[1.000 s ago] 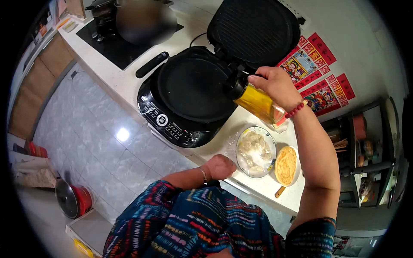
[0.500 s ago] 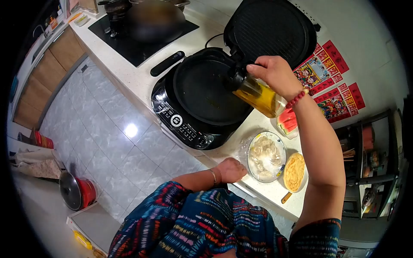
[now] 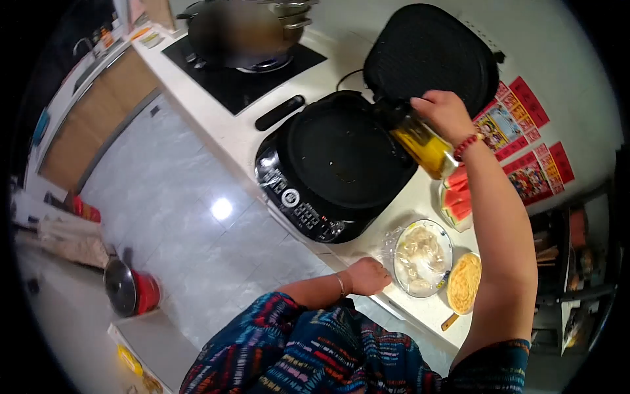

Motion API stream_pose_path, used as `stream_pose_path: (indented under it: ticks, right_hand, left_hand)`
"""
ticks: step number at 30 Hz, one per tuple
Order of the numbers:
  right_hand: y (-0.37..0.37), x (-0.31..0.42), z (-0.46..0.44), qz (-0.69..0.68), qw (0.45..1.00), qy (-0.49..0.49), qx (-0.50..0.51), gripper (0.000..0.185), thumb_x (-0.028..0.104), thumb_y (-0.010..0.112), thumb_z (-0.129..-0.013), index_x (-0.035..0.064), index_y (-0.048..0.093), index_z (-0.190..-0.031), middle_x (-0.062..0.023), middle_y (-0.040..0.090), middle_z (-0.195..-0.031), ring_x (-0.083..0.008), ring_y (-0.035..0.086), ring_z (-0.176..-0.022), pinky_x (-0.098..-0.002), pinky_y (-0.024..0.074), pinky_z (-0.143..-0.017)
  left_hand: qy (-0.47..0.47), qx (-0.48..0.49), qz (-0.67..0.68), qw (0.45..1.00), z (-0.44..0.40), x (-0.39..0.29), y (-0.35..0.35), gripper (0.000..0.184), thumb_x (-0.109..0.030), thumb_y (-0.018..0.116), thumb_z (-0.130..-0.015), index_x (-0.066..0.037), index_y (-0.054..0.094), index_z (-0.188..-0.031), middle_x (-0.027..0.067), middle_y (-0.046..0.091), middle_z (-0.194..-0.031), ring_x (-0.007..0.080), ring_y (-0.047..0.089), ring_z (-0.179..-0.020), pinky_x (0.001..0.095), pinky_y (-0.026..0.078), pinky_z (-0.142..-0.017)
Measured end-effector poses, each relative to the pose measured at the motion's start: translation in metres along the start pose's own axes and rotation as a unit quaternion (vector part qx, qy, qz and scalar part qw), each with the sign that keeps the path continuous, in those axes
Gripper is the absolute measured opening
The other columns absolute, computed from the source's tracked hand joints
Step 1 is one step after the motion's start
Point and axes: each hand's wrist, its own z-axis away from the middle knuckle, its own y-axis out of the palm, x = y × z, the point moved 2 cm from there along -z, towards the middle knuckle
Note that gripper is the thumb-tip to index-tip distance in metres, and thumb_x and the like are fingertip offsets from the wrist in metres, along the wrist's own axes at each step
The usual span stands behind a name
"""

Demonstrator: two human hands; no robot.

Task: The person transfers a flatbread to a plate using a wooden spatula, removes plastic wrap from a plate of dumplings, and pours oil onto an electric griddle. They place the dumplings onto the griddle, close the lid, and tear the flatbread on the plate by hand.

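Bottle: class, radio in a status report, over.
Right hand holding bottle, tilted toward pan. Left hand closed, near counter. Lid open; nothing visibly blocking.

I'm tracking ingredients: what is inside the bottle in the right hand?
Yellow liquid shows through the clear bottle. The black top and right hand cover parts of it, so the contents there cannot be seen.

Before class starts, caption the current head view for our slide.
Right hand holds a tilted bottle of yellow liquid over an open electric griddle, left hand near the counter's edge.
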Motion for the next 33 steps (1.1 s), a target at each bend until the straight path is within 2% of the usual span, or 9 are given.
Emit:
stream_pose_path:
  ticks: [8, 10, 11, 12, 14, 18, 25, 30, 33]
  right_hand:
    - [-0.002, -0.034, 0.035, -0.042, 0.999, 0.012, -0.006, 0.033, 0.030, 0.056, -0.073, -0.0025, 0.058, -0.068, -0.0169, 0.053, -0.058, -0.0263, 0.052, -0.053, -0.0342, 0.0389, -0.053]
    - [0.000, -0.032, 0.044, -0.084, 0.996, 0.036, -0.006, 0.032, 0.028, 0.057, -0.075, -0.0025, 0.056, -0.065, -0.0131, 0.051, -0.054, -0.0183, 0.048, -0.050, -0.0325, 0.0368, -0.050]
    - [-0.001, -0.024, 0.049, -0.068, 0.997, 0.039, -0.012, 0.030, 0.027, 0.057, -0.075, -0.0022, 0.056, -0.065, -0.0130, 0.050, -0.053, -0.0178, 0.048, -0.049, -0.0321, 0.0367, -0.050]
    - [-0.001, -0.018, 0.054, -0.051, 0.998, 0.045, -0.017, 0.029, 0.026, 0.057, -0.075, -0.0019, 0.057, -0.066, -0.0130, 0.050, -0.053, -0.0174, 0.048, -0.049, -0.0317, 0.0366, -0.050]
    - [0.007, -0.014, 0.060, -0.071, 0.996, 0.056, -0.028, 0.026, 0.023, 0.057, -0.075, -0.0016, 0.056, -0.068, -0.0131, 0.051, -0.054, -0.0154, 0.047, -0.050, -0.0301, 0.0366, -0.050]
    - [0.026, -0.009, 0.069, -0.105, 0.984, 0.110, -0.088, 0.024, 0.019, 0.057, -0.076, -0.0022, 0.053, -0.066, -0.0072, 0.052, -0.056, -0.0123, 0.047, -0.053, -0.0283, 0.0368, -0.051]
    - [0.062, 0.028, 0.086, -0.208, 0.898, 0.364, -0.133, 0.018, 0.022, 0.054, -0.079, 0.0064, 0.053, -0.069, 0.0052, 0.043, -0.055, -0.0035, 0.033, -0.044, -0.0204, 0.0239, -0.039]
    - [0.075, 0.059, 0.085, -0.120, 0.876, 0.445, -0.146, 0.023, 0.022, 0.052, -0.079, 0.0061, 0.048, -0.064, 0.0062, 0.040, -0.054, -0.0033, 0.033, -0.046, -0.0207, 0.0252, -0.041]
    - [0.076, 0.084, 0.076, -0.196, 0.845, 0.468, -0.170, 0.023, 0.021, 0.052, -0.080, 0.0088, 0.049, -0.061, 0.0072, 0.041, -0.053, -0.0010, 0.033, -0.045, -0.0187, 0.0240, -0.040]
  left_hand:
    - [-0.011, -0.004, 0.013, 1.000, 0.049, -0.002, -0.105, 0.010, -0.018, 0.057, -0.061, -0.013, 0.049, -0.060, 0.0039, 0.049, -0.060, 0.0236, 0.051, -0.056, 0.0361, 0.041, -0.051]
    - [-0.160, 0.080, -0.109, 0.978, 0.070, 0.020, -0.153, 0.007, -0.018, 0.058, -0.058, -0.015, 0.051, -0.056, 0.0041, 0.051, -0.060, 0.0239, 0.052, -0.057, 0.0365, 0.041, -0.052]
    - [-0.153, -0.069, -0.247, 0.954, 0.088, 0.038, -0.176, 0.011, -0.017, 0.055, -0.057, -0.016, 0.048, -0.050, 0.0025, 0.048, -0.055, 0.0215, 0.051, -0.054, 0.0334, 0.041, -0.049]
    - [-0.220, -0.037, -0.254, 0.941, 0.105, 0.068, -0.200, 0.009, -0.016, 0.055, -0.057, -0.015, 0.049, -0.051, 0.0030, 0.050, -0.055, 0.0224, 0.051, -0.053, 0.0339, 0.041, -0.047]
    - [-0.323, -0.183, -0.256, 0.892, 0.141, 0.130, -0.250, 0.007, -0.013, 0.056, -0.063, -0.014, 0.051, -0.058, 0.0061, 0.051, -0.059, 0.0261, 0.053, -0.055, 0.0365, 0.041, -0.046]
    - [-0.518, -0.196, -0.288, 0.782, 0.192, 0.262, -0.348, 0.011, -0.018, 0.056, -0.074, -0.009, 0.052, -0.079, 0.0119, 0.056, -0.073, 0.0305, 0.055, -0.071, 0.0400, 0.043, -0.061]
    - [-0.526, -0.130, -0.297, 0.786, 0.220, 0.470, -0.453, 0.042, -0.005, 0.049, -0.070, -0.007, 0.044, -0.112, 0.0156, 0.047, -0.104, 0.0345, 0.050, -0.094, 0.0409, 0.042, -0.079]
    - [-0.481, -0.043, -0.314, 0.818, 0.218, 0.564, -0.464, 0.041, -0.005, 0.043, -0.076, -0.007, 0.042, -0.116, 0.0173, 0.034, -0.127, 0.0350, 0.049, -0.100, 0.0382, 0.041, -0.085]
    - [-0.488, 0.053, -0.308, 0.815, 0.215, 0.584, -0.469, 0.033, -0.002, 0.040, -0.077, -0.006, 0.052, -0.107, 0.0167, 0.039, -0.123, 0.0329, 0.050, -0.100, 0.0368, 0.042, -0.085]
